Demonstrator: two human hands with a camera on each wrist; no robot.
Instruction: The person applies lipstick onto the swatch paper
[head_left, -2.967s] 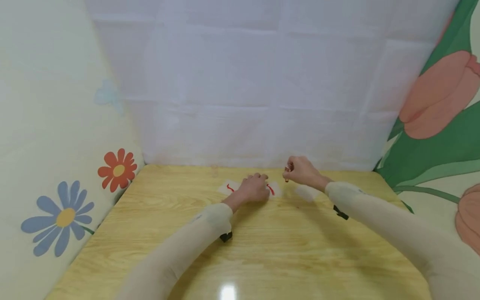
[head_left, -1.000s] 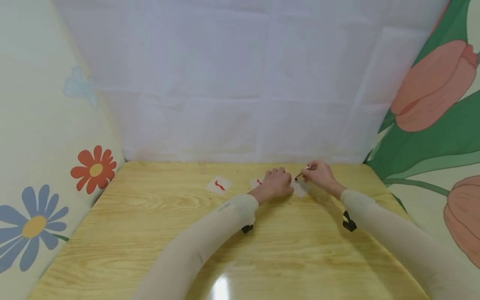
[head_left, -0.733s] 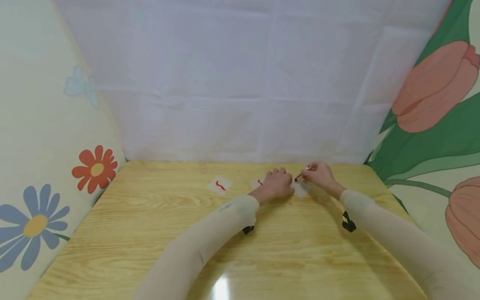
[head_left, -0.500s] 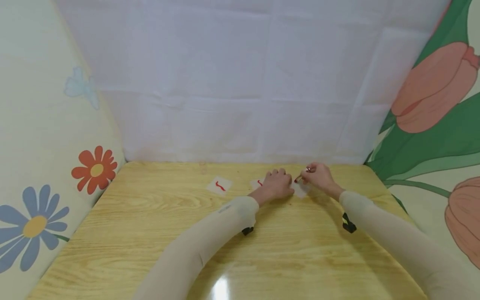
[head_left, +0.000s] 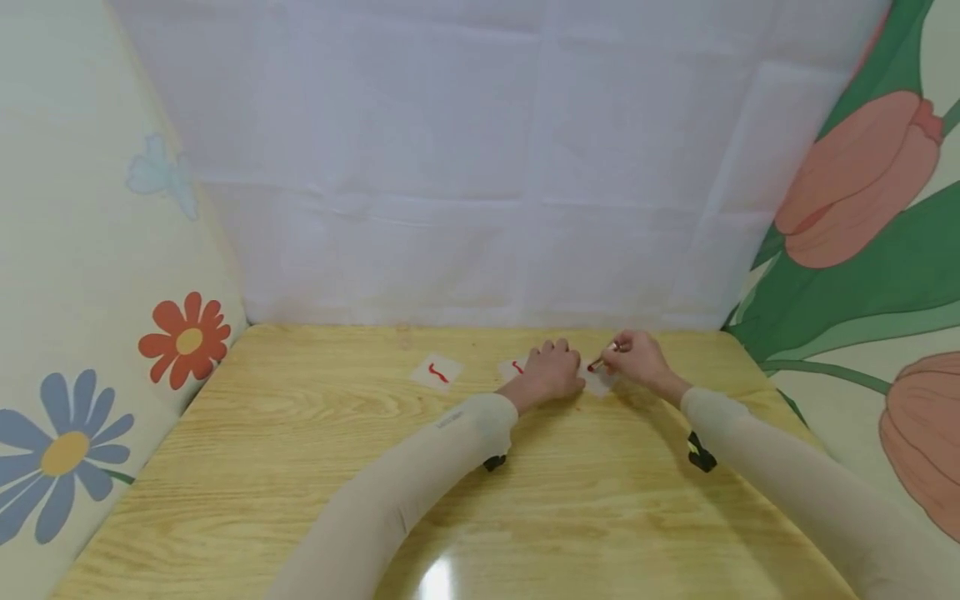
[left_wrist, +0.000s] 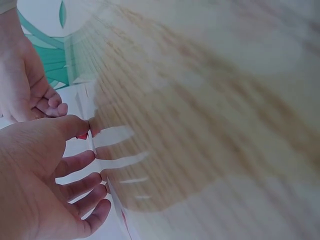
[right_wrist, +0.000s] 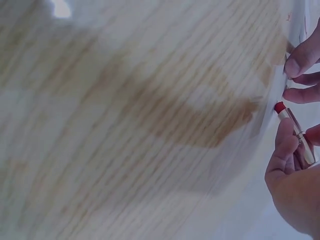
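My right hand (head_left: pixel 641 358) pinches a lipstick (right_wrist: pixel 296 125) with a gold-coloured tube and a red tip. The tip slants down to the right-hand small white paper square (head_left: pixel 602 385), right at its surface. My left hand (head_left: pixel 551 372) rests beside it, fingertips spread along the paper's left edge in the left wrist view, thumb close to the lipstick's red tip. Under and beyond the left hand lies a middle white square (head_left: pixel 510 367) with a red squiggle, partly hidden by the hand. Farther left, another white square (head_left: pixel 420 372) bears a wavy red line.
The squares lie in a row near the back of a wood-grain table (head_left: pixel 300 467). A white cloth (head_left: pixel 420 167) hangs behind it. Flower-printed panels (head_left: pixel 67 250) stand along both sides. Black wrist straps (head_left: pixel 701 452) show below the sleeves.
Over three seconds both hands shifted right, from the middle square to the right-hand one, and the lipstick came down to the paper. In the last half second its tip moved slightly nearer me.
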